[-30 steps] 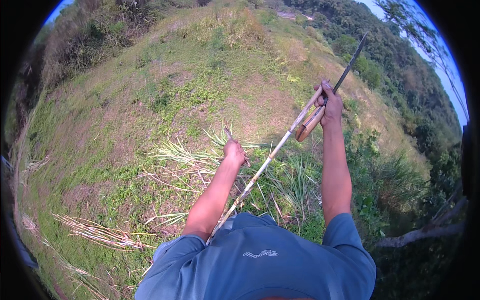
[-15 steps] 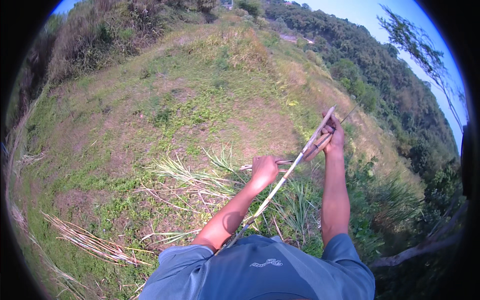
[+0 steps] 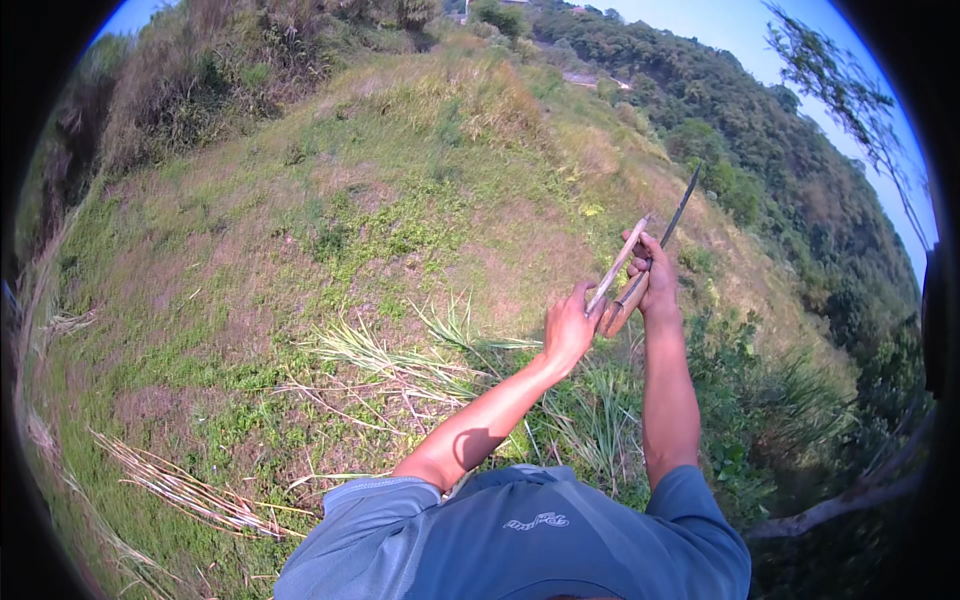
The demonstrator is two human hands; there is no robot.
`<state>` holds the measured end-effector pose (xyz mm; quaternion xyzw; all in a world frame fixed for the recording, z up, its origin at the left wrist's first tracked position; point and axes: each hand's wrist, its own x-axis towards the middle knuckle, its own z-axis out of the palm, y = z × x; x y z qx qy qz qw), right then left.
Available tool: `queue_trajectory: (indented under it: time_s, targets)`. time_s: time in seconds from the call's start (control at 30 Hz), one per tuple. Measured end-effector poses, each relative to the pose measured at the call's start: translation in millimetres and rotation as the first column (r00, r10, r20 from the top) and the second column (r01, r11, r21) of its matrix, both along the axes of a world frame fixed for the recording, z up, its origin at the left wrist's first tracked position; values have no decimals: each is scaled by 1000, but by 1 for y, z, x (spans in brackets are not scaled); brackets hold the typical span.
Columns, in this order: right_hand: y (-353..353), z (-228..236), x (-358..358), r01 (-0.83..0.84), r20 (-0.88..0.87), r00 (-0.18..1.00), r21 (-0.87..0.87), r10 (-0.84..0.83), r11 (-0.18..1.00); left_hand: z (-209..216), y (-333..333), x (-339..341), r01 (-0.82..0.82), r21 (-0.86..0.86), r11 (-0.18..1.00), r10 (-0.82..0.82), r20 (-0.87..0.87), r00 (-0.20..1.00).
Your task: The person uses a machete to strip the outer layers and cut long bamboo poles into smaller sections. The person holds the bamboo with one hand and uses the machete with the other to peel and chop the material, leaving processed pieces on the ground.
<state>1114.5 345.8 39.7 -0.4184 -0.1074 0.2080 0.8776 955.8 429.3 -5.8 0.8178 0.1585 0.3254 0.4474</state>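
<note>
My left hand (image 3: 570, 322) is closed around a pale, slender stalk (image 3: 617, 265), whose upper end slants up toward my right hand. My right hand (image 3: 655, 275) grips a wooden-handled knife (image 3: 682, 208). Its narrow dark blade points up and away to the right. The brown wooden part (image 3: 620, 308) shows below my right fingers, close beside the left hand. Stalk and knife lie nearly side by side, with the right fingertips near the stalk; whether they touch it I cannot tell. My left hand and forearm hide the stalk's lower length.
Cut green leafy stalks (image 3: 400, 365) lie on the grass ahead of me. A bundle of bare stalks (image 3: 195, 490) lies at the lower left. Bushes (image 3: 770, 400) border the slope on the right, near a bare branch (image 3: 850, 500). Tall dry growth (image 3: 190, 90) stands at the far left.
My left hand has moved up and to the right along the stalk, close to my right hand. The knife blade has swung out clear of the stalk and points upward.
</note>
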Motion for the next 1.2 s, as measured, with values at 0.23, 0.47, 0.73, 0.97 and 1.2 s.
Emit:
queue_trajectory:
  time_s: [0.23,0.47,0.73,0.97,1.2]
  targets:
    - [-16,-4,7,-39,54,998,-82,44,996,-22,-10,16,18,3,1000,-18,107,994]
    - [-25,-3,4,-105,100,989,-43,109,994,-29,-1,22,302,-379,875,-250,182,951]
    - [-41,-2,8,-57,169,983,-93,72,994,-32,-12,25,510,-492,705,-408,307,860]
    - [-64,-14,8,224,302,941,-231,-149,947,-22,-19,14,508,-556,658,-480,210,852]
    - [-87,-11,-5,431,580,807,-459,-105,777,-34,-22,5,534,-595,600,-531,202,823]
